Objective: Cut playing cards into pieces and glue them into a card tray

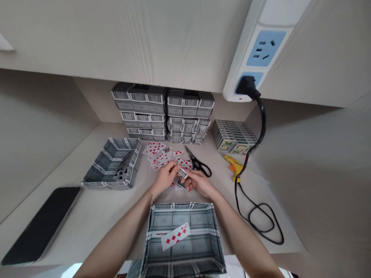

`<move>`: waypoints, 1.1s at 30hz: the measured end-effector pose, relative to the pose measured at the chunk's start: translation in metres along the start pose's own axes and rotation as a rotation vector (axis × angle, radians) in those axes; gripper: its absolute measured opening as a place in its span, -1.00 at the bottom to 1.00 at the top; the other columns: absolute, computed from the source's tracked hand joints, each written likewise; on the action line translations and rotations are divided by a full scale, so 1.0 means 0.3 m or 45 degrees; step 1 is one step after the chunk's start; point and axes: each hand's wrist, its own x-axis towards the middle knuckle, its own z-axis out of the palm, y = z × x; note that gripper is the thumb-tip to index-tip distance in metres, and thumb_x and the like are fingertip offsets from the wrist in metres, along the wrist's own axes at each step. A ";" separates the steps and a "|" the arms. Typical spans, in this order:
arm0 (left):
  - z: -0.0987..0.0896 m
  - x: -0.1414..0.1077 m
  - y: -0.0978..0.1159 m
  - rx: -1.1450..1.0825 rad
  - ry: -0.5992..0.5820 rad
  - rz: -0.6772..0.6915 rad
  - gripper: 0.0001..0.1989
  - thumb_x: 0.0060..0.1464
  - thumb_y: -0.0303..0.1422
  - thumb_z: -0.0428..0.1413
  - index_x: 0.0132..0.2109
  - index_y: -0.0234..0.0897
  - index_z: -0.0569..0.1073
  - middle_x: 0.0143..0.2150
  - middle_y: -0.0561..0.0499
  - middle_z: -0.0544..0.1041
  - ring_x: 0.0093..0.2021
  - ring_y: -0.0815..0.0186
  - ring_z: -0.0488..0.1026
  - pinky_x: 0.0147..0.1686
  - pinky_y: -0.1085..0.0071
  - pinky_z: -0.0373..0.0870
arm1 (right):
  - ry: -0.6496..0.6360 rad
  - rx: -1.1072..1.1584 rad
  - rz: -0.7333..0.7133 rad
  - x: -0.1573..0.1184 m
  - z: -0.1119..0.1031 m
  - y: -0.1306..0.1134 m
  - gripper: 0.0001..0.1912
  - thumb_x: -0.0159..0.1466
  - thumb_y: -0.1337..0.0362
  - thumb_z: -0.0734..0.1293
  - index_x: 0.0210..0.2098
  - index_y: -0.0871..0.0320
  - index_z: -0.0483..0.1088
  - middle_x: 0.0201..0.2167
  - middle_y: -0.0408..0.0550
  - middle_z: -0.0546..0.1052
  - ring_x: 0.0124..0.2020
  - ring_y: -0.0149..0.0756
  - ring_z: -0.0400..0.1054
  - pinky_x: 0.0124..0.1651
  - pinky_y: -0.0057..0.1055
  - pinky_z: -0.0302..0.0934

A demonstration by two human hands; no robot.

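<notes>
Left hand [166,176] is nearly closed, thumb and fingertips pinching one end of a small card piece [182,173]; the right hand [200,183] grips the other end between thumb and finger, its remaining fingers curled beneath; both hands hover just above the worktop. With the hands as the dial's centre, an open box [201,219] made of playing cards sits at 6 o'clock, between the forearms, a strip of red diamonds [175,236] lying tilted inside; loose red cards [158,155] spread at 10 o'clock; black-handled scissors [199,164] lie at 2, near the right hand; farther off at 3 rests a yellow glue gun [235,166]; at 9 stands another card box [108,152], holding some cards [121,172]; stacked card boxes [146,106] rise at 11 and 12.
</notes>
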 end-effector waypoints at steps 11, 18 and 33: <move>0.003 0.010 0.004 -0.253 -0.139 -0.066 -0.69 0.02 -0.13 -0.02 -0.41 -0.32 0.35 -0.57 0.12 0.30 -0.56 0.45 0.22 -0.56 0.53 0.16 | 0.104 -0.020 -0.103 0.005 -0.026 0.012 -0.67 0.12 0.05 0.30 -0.34 0.21 0.30 -0.61 -0.15 0.47 -0.73 -0.48 0.27 -0.67 -0.56 0.17; 0.016 0.009 0.023 -0.491 -0.180 -0.211 -0.64 -0.08 -0.08 0.06 -0.43 -0.35 0.35 -0.61 0.14 0.26 -0.62 0.50 0.15 -0.64 0.55 0.06 | 0.067 0.114 -0.048 0.000 -0.030 0.004 -0.67 0.08 0.06 0.34 -0.39 0.21 0.25 -0.66 -0.14 0.45 -0.69 -0.44 0.32 -0.62 -0.53 0.20; -0.017 0.031 -0.010 -0.456 0.098 -0.267 -0.68 -0.08 -0.12 0.07 -0.53 -0.29 0.28 -0.74 0.15 0.32 -0.72 0.44 0.26 -0.67 0.51 0.15 | 0.811 -1.415 -0.420 -0.027 -0.161 -0.042 -0.53 0.06 0.15 0.31 -0.05 0.15 0.26 -0.38 -0.04 0.47 -0.38 -0.28 0.34 -0.28 -0.33 0.22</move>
